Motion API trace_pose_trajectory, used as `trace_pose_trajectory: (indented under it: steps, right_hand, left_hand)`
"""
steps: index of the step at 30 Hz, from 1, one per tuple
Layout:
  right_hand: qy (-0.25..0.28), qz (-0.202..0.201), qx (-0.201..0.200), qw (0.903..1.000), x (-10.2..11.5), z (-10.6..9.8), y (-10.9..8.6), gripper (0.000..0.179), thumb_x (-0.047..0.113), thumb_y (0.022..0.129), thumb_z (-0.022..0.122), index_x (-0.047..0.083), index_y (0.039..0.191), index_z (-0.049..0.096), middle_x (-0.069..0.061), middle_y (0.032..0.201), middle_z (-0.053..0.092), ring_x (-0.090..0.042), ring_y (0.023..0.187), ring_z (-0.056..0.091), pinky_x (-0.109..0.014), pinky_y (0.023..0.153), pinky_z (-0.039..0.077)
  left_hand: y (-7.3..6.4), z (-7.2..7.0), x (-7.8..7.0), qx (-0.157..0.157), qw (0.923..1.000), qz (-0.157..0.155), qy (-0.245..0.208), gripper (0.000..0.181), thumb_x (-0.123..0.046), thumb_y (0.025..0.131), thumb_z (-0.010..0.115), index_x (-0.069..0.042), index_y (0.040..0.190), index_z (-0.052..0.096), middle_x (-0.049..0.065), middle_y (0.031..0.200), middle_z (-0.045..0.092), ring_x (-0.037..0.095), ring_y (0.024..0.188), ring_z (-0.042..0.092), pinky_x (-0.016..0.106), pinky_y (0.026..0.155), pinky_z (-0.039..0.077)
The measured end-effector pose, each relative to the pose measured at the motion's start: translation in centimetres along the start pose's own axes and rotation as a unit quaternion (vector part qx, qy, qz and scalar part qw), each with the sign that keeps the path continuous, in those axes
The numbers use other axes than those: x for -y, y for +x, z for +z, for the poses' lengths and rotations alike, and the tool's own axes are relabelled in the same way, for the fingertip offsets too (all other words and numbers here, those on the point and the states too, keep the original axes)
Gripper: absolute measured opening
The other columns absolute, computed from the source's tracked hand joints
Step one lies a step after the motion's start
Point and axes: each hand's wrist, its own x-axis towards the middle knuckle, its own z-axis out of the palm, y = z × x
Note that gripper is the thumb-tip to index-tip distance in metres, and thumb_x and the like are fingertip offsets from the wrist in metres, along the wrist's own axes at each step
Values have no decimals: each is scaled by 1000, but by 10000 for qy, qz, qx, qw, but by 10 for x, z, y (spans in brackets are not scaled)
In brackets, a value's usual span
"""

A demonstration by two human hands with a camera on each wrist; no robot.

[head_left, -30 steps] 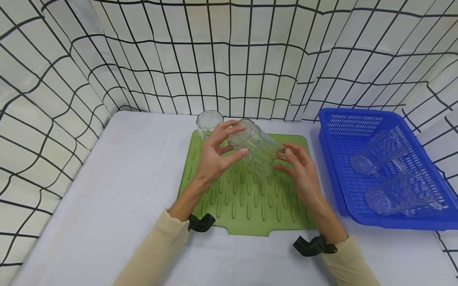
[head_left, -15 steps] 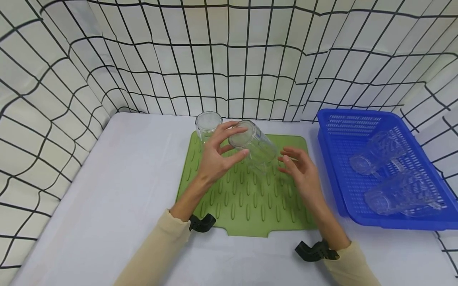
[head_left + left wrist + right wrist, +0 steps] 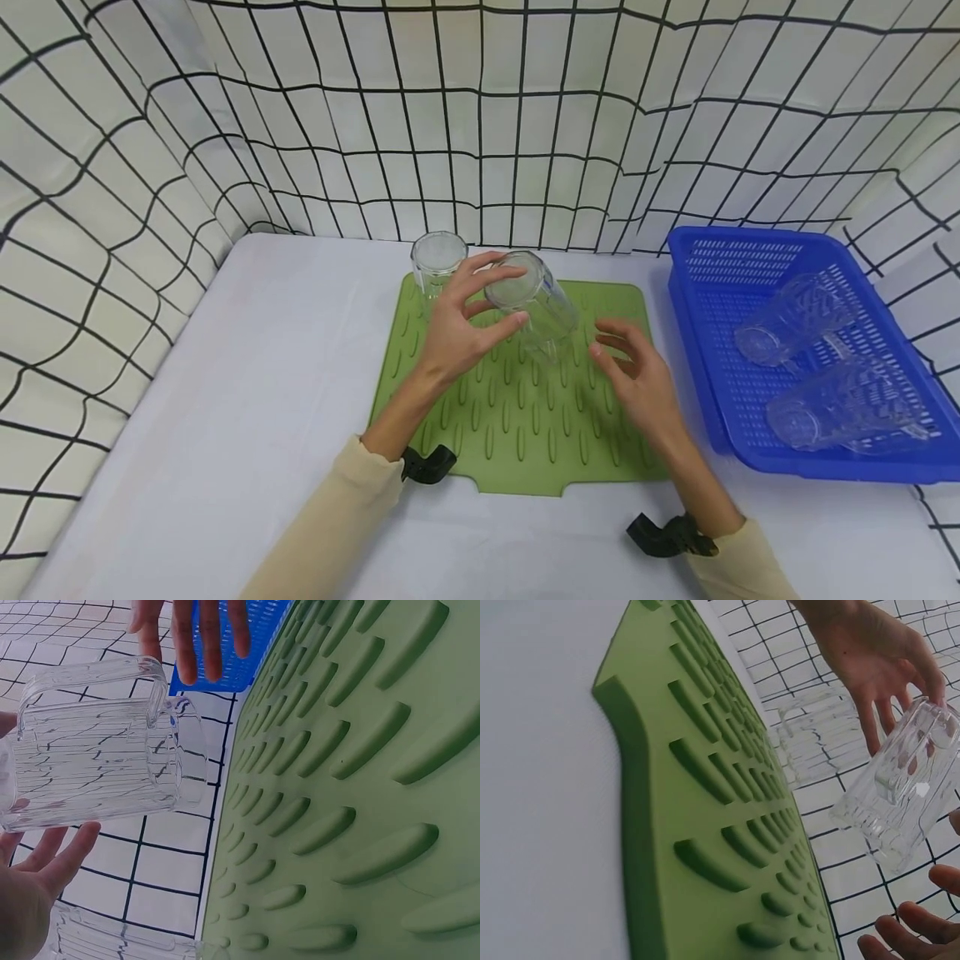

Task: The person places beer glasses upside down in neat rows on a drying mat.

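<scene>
My left hand grips a clear glass mug near its base, with the thumb on one side and fingers on the other. The mug hangs tilted over a green ridged mat, base up and mouth slanting down. Its handle shows plainly in the left wrist view. My right hand hovers to the right of the mug's mouth, fingers loosely bent, holding nothing. Behind my left hand, a second clear glass stands bottom up at the mat's back left corner; my fingers partly hide it.
On the right stands a blue plastic basket with clear glass mugs lying on their sides. A black wire grid with white cloth behind it encloses the back and sides. White cloth covers the table.
My right hand has drawn away from the mug's mouth, toward the right and slightly nearer me. The mug, still in my left hand, has shifted slightly right and turned a little.
</scene>
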Motion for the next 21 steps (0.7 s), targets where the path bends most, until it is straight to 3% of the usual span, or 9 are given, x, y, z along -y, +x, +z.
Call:
trace_pose_trajectory:
  steps: [4,21]
  right_hand:
    - [-416,42,227,9989,-4,-1,-3,48,25,104,65,9,148,52,-17,153,52,-41,141,53,-60,114,47]
    - [-1248,-109,372,9914,-15,-7,-14,51,30,103,67,7,147,55,-18,152,52,-41,142,49,-63,115,44]
  left_hand:
    - [0,0,1,-24,10000,14,52,49,-12,85,82,-11,132,71,7,155,49,26,138,54,47,103,58]
    - [7,5,4,26,9990,-106,432,51,-11,81,83,-15,130,72,7,156,50,27,138,54,46,103,58]
